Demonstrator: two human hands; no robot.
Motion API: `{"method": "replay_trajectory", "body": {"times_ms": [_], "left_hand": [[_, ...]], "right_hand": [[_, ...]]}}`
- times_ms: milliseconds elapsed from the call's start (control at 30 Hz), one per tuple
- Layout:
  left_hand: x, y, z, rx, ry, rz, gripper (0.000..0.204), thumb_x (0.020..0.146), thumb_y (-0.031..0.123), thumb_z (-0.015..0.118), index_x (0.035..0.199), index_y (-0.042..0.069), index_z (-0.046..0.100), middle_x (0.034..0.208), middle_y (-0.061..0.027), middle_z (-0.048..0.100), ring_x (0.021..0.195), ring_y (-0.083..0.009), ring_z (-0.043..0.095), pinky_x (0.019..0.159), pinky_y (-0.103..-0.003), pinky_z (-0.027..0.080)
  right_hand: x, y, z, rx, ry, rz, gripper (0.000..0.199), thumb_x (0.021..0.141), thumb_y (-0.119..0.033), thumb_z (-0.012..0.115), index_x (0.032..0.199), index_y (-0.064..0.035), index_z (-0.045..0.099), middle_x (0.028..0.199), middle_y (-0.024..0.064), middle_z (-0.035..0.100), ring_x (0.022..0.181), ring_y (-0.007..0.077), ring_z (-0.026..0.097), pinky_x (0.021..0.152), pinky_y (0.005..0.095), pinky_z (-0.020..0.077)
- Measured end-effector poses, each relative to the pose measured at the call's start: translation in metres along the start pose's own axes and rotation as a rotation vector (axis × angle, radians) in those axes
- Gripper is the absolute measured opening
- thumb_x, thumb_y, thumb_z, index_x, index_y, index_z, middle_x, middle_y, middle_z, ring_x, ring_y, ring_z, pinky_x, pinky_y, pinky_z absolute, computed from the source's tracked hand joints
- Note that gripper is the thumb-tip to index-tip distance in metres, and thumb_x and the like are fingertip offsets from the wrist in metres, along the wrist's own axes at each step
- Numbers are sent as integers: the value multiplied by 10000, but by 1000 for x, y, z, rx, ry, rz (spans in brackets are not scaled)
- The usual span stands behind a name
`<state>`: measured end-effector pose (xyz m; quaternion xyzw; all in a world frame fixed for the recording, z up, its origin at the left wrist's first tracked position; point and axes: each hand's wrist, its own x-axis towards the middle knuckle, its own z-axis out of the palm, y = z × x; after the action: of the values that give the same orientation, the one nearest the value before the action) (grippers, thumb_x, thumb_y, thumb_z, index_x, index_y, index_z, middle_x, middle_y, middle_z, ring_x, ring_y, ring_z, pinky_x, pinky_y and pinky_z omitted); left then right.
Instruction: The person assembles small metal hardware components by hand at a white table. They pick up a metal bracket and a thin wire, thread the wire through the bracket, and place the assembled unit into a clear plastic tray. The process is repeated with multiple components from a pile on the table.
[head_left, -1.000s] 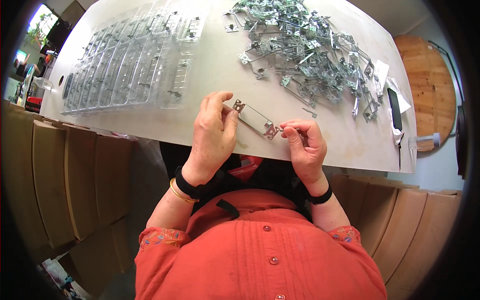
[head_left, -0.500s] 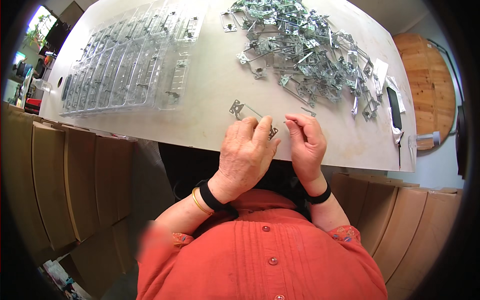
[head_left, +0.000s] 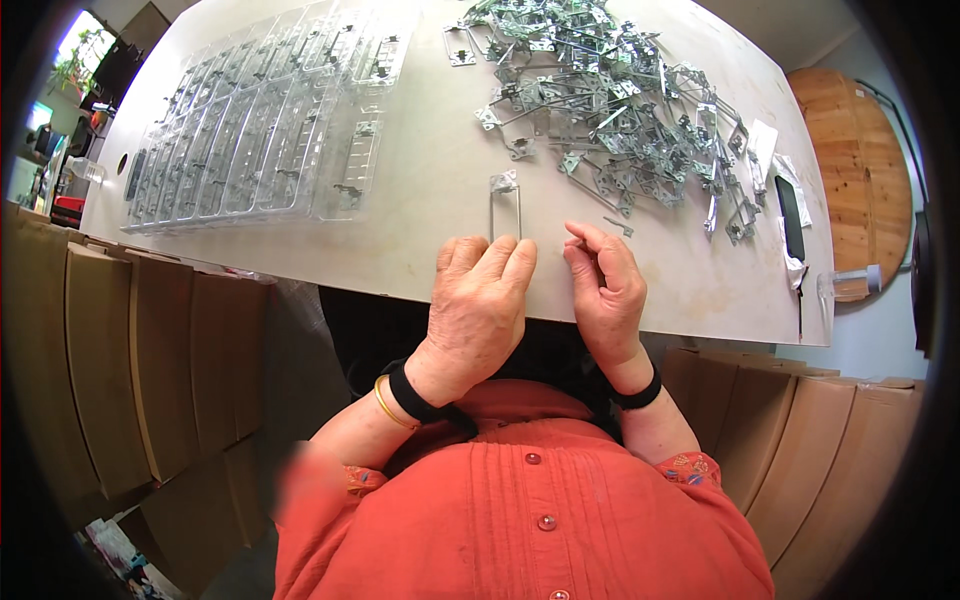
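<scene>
Close to the table's near edge, my left hand (head_left: pixel 476 300) is closed over the lower end of a metal bracket (head_left: pixel 505 182) with two thin parallel rods. The flat plate at its far end shows beyond my fingers; the near end is hidden under them. To the right and apart from it, my right hand (head_left: pixel 609 290) is closed, thumb against the fingertips. Whatever it pinches is too small or too hidden to make out. A small loose metal piece (head_left: pixel 619 226) lies just beyond my right fingers.
A tangled heap of metal brackets (head_left: pixel 610 100) covers the far right of the white table (head_left: pixel 420 190). Clear plastic trays (head_left: pixel 250 150) holding metal parts sit at the left. A dark phone-like slab (head_left: pixel 788 215) lies near the right edge. Cardboard boxes (head_left: pixel 160 350) stand below the table.
The bracket has turned in my left hand, from slanting to pointing straight away from me with its plate showing flat. My left hand has shifted slightly left; my right hand has barely moved.
</scene>
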<state>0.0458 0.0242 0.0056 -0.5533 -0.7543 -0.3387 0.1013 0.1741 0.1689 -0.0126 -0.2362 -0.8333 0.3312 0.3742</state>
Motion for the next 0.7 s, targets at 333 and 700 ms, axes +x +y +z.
{"method": "replay_trajectory", "body": {"times_ms": [333,700], "left_hand": [[-3,-5,-10,-49,-12,-18,460,833,-51,682,1286,32,697,1148,-115,747,1088,-347,665,1156,-545,464],[0,-1,-9,-93,-4,-39,356,917,38,758,1270,50,713,1207,-138,705,1208,-358,668,1221,-590,424]], "right_hand": [[-8,8,4,52,26,68,211,950,8,845,1123,-77,761,1058,82,786,948,266,732,850,378,591],[-1,0,-1,59,25,-18,177,969,6,829,1119,-55,758,1063,112,771,943,280,732,837,386,591]]}}
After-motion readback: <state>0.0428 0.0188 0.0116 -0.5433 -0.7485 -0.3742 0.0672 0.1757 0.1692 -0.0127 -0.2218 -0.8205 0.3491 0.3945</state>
